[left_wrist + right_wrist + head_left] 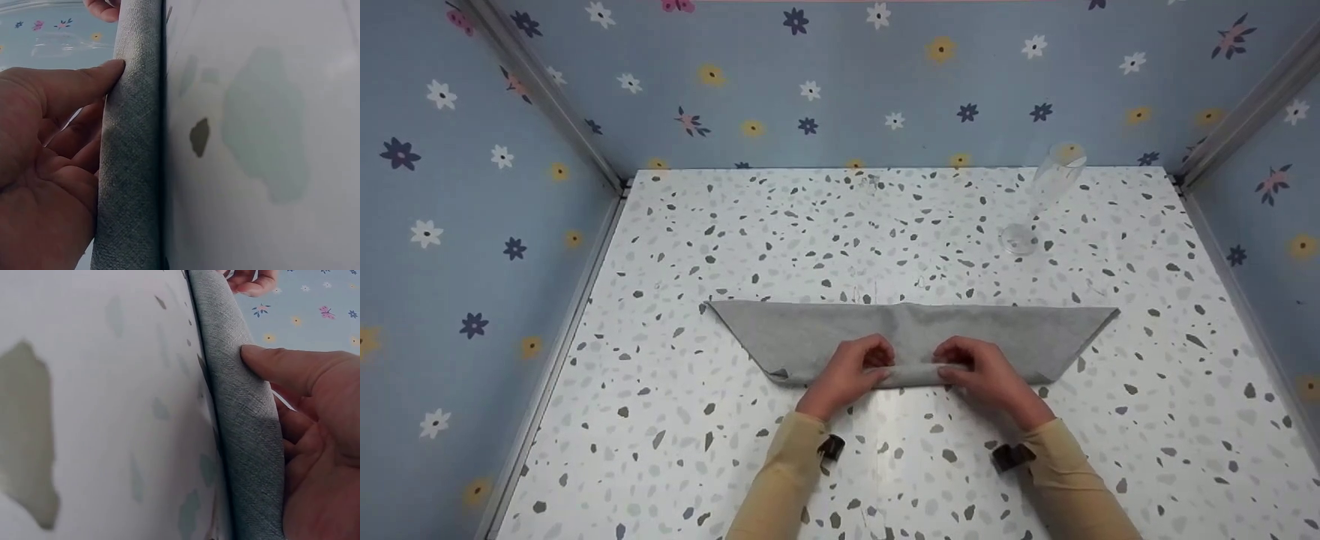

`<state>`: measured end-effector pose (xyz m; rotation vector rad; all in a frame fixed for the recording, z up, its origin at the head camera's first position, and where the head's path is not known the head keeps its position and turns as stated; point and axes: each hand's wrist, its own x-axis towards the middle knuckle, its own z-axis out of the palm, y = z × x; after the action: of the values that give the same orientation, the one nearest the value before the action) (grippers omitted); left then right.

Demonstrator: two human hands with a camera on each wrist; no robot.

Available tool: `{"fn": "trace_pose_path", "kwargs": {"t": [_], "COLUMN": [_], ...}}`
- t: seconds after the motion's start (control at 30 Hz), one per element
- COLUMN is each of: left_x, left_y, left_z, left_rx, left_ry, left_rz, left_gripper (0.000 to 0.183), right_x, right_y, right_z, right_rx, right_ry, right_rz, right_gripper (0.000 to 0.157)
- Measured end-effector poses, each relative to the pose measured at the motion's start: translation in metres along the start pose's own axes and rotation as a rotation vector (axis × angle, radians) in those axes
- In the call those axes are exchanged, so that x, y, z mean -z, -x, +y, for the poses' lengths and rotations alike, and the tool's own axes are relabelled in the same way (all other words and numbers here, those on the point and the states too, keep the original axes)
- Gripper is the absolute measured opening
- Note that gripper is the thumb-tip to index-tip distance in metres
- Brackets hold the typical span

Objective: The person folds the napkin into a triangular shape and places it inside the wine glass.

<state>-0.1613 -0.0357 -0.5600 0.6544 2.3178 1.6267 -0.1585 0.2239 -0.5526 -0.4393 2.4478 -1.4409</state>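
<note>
A grey cloth [810, 326] lies folded in a long trapezoid, its wide edge at the back and its near edge turned up into a narrow roll. My left hand [847, 379] pinches that roll just left of its middle, and my right hand [986, 375] pinches it just right of the middle. In the left wrist view the thumb [93, 79] presses on the woven roll [132, 146], with the other fingers curled behind. The right wrist view has the right thumb [287, 363] on the roll likewise. The fingertips behind the cloth are partly hidden.
A clear stemmed glass [1019, 239] stands at the back right of the white speckled table [735, 240]. Blue flowered panels [840, 82] with metal corner posts [547, 90] enclose the back and both sides.
</note>
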Motion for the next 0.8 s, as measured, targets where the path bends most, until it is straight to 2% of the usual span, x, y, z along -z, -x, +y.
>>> {"fn": "trace_pose_path", "kwargs": {"t": [0.1, 0.27, 0.37, 0.43, 0.6, 0.8], "left_x": [0.000, -0.001, -0.001, -0.001, 0.000, 0.001], "left_y": [0.000, -0.002, -0.003, -0.003, -0.005, -0.008], "left_z": [-0.001, -0.001, 0.000, 0.000, 0.000, -0.002], "left_rx": [-0.009, -0.007, -0.004, -0.008, -0.012, 0.005], "left_ry": [-0.006, -0.034, -0.044, -0.040, -0.022, -0.025], "left_rz": [-0.003, 0.006, 0.014, 0.016, 0.024, 0.030], "left_gripper": [0.015, 0.014, 0.014, 0.015, 0.017, 0.017], "right_x": [-0.003, -0.011, -0.016, -0.018, -0.019, -0.016], "right_y": [0.000, 0.003, 0.005, 0.007, 0.009, 0.005], "right_z": [0.000, -0.005, -0.008, -0.010, -0.010, -0.006], "right_rx": [0.045, 0.192, 0.276, 0.303, 0.263, 0.178], "right_ry": [0.043, 0.124, 0.130, 0.087, -0.023, -0.016], "right_rz": [0.031, 0.128, 0.151, 0.135, 0.081, 0.006], "right_gripper": [0.020, 0.025, 0.024, 0.023, 0.030, 0.045]}}
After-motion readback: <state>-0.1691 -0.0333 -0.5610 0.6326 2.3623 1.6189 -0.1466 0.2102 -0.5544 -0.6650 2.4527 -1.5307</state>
